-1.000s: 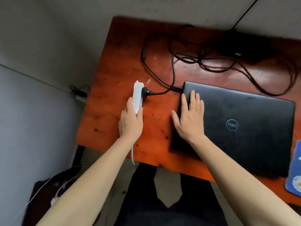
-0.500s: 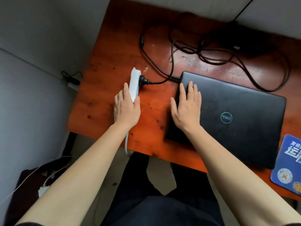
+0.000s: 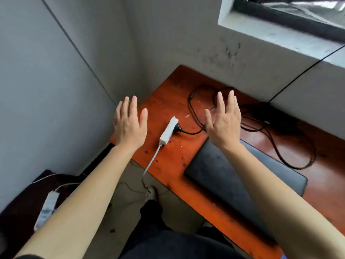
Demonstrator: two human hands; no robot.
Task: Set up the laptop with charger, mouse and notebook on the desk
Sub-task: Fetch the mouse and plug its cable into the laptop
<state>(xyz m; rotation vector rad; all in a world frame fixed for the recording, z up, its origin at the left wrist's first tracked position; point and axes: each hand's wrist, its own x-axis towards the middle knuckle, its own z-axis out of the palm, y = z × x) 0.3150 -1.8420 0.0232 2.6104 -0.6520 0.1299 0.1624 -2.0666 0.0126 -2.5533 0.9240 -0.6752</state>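
on the desk (image 3: 164,101), the closed laptop (image 3: 205,165) lies with its charger plug (image 3: 178,128) in the power strip (image 3: 168,130) to its left. left hand (image 3: 128,124) and right hand (image 3: 224,124) hover near its far-left corner, fingers spread, holding nothing; the lid likely wants a gentle lift from its front edge.

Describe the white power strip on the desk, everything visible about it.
The power strip is a long, narrow white bar, plastic by its look, lying flat and slantwise on the reddish wooden desk near its left edge. A black plug sits in its right side, the cable running off behind the right hand. Its own white cord leaves the near end and drops over the desk's front edge. The left hand hovers beside it; neither hand touches it.
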